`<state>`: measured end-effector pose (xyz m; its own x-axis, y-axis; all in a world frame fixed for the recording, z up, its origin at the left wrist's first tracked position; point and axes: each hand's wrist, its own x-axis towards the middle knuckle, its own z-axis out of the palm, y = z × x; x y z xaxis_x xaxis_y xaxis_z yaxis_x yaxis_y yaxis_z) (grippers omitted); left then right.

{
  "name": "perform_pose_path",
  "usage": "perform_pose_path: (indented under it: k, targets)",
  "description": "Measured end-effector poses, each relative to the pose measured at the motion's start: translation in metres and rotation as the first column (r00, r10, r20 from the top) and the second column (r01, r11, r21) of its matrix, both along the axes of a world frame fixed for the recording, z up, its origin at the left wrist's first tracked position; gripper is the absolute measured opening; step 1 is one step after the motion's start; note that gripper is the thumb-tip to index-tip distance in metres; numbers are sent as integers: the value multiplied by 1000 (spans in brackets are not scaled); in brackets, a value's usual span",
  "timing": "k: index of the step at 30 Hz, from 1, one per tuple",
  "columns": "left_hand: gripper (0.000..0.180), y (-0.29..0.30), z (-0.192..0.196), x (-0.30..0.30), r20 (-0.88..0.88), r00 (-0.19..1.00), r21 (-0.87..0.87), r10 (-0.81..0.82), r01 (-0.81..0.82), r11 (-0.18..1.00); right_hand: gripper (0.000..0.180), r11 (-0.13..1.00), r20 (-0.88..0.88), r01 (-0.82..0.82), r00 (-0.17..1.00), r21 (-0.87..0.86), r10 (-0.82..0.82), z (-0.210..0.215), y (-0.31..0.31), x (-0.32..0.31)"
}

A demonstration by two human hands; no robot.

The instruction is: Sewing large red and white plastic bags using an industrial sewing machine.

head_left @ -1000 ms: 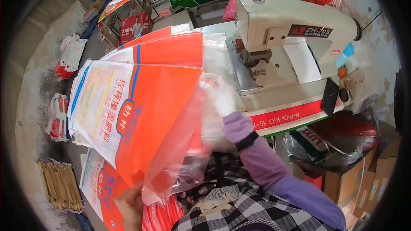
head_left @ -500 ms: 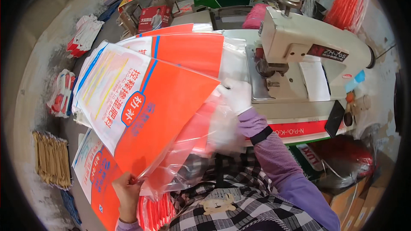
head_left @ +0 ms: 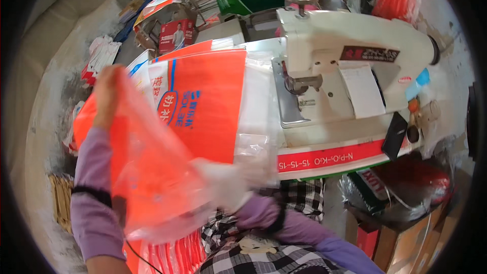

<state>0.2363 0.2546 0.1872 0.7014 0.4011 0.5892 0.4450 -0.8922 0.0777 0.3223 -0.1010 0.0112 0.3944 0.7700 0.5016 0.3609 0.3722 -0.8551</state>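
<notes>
My bare left hand (head_left: 105,94), blurred by motion, is raised at the left and closed on the edge of an orange woven sack (head_left: 152,172). The sack hangs bent and smeared between my hands, with a clear plastic liner (head_left: 172,226) along its lower edge. My right hand (head_left: 223,185), in a white glove, is against the sack's right side; its fingers are too blurred to read. Beyond lies a fanned stack of orange and white printed sacks (head_left: 213,101), clear liners sticking out towards a sewing machine (head_left: 329,35).
A sheet of white paper (head_left: 361,91) lies on the machine bed, and a dark phone (head_left: 394,136) rests at the table's right edge. Folded red sacks (head_left: 177,253) are by my lap. Cardboard boxes (head_left: 411,243) stand at lower right, a red box (head_left: 176,35) at the back.
My left hand has swung up and away from the lower left, carrying the sack's edge and folding it over. My right hand has come down and left, away from the machine.
</notes>
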Motion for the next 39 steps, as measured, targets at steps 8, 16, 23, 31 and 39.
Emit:
perform_pose_path:
  k: [8,16,23,31,39]
  targets:
    - [29,-131,-142,276,-48,629,-335,-776,722,606,45,671,-206,276,813,-688,-545,-48,-174,67]
    - [25,-168,-192,286,-196,574,-188,-795,774,605,75,529,555,642,759,-555,-340,-76,-209,66]
    - [13,-190,-164,284,-426,673,-70,-605,642,763,52,554,496,606,792,-571,-355,-62,-200,54]
    - [13,-248,-49,176,-362,87,-618,-928,722,309,32,587,522,653,749,-479,-407,-60,-84,148]
    - [28,-289,-103,62,-302,604,-952,-738,-143,273,33,943,-913,277,403,184,59,-163,23,11]
